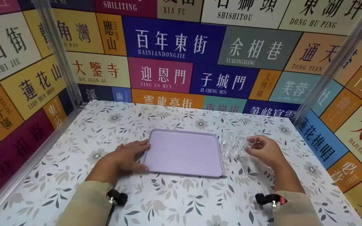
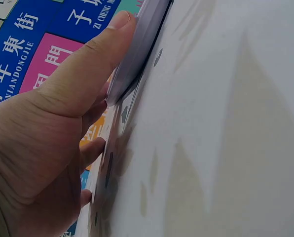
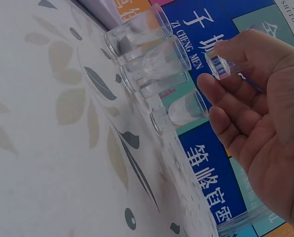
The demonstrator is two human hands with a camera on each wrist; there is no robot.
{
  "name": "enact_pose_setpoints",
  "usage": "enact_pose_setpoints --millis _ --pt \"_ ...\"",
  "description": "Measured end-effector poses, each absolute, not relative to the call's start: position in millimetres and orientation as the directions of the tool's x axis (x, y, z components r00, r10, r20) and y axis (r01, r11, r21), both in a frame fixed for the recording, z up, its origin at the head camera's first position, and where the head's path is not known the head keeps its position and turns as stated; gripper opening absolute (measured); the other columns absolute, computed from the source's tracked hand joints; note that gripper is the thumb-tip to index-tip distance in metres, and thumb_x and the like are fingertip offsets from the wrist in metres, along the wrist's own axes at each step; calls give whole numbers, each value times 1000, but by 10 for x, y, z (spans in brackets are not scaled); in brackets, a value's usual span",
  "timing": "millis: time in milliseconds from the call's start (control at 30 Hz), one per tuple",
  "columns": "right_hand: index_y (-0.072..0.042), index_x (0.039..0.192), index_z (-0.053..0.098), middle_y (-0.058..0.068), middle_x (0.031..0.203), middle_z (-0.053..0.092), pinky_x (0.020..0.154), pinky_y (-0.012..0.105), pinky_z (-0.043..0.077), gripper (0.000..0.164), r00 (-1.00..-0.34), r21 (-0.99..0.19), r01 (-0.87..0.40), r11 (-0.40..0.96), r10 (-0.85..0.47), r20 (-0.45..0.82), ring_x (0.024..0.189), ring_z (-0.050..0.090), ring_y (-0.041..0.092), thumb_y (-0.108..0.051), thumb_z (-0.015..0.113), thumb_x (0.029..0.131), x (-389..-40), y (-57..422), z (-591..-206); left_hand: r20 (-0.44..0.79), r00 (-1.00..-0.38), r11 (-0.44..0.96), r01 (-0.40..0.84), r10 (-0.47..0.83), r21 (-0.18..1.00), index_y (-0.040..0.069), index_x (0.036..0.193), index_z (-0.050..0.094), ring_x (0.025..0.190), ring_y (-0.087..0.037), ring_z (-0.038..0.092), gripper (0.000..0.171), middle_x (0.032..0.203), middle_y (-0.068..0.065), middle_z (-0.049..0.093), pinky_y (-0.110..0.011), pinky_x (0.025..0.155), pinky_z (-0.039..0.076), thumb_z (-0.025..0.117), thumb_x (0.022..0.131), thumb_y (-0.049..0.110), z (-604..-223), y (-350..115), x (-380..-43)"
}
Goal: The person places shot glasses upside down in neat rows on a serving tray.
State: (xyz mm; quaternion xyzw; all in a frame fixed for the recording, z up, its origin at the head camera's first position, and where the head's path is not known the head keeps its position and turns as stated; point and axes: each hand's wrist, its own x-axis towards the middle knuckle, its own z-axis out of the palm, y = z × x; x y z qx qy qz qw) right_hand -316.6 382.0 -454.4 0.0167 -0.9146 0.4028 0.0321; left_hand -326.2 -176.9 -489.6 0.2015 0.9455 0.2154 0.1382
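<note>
A lilac tray (image 1: 181, 153) lies flat on the table. My left hand (image 1: 127, 157) rests at its left side, thumb and fingertips touching the rim. The left wrist view shows the thumb of that left hand (image 2: 73, 94) lying straight against the tray edge (image 2: 139, 54). To the right of the tray, my right hand (image 1: 266, 150) pinches a small clear shot glass (image 1: 249, 143) between thumb and fingers. A barcode label shows on this shot glass (image 3: 219, 65) in the right wrist view. Several similar shot glasses (image 1: 236, 152) stand upright between tray and hand.
The table (image 1: 181, 201) has a leaf-patterned white cover. Panels with printed place names (image 1: 173, 40) rise behind it and on both sides, with clear corner posts (image 1: 335, 59). In the right wrist view, standing glasses (image 3: 166, 59) are close beside the right hand.
</note>
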Motion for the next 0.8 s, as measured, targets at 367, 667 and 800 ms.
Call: enact_pose_setpoints --millis 367,667,800 --pt "-26 119 69 5 99 65 69 25 55 47 -990 -793 -116 598 -9 138 86 59 19 -50 79 79 -3206 3580 -4463 -184 -883 820 301 433 486 48 152 28 156 -20 7 106 163 26 12 -65 123 -2 71 60 79 -4893 -1777 -3267" --pt "-19 116 64 6 109 66 78 25 58 53 -985 -872 -155 465 -12 169 97 65 20 -48 82 76 -3254 3214 -4424 -173 -887 820 302 429 486 48 152 28 156 -21 7 106 164 25 13 -67 122 -2 73 61 77 -4887 -1779 -3245" --pt "-19 117 66 4 113 69 81 25 59 55 -983 -887 -162 433 6 183 102 67 18 -49 83 74 -3273 3033 -4415 -167 -884 827 322 437 461 46 152 28 156 -22 9 106 164 23 13 -66 122 -1 71 61 79 -4888 -1758 -3251"
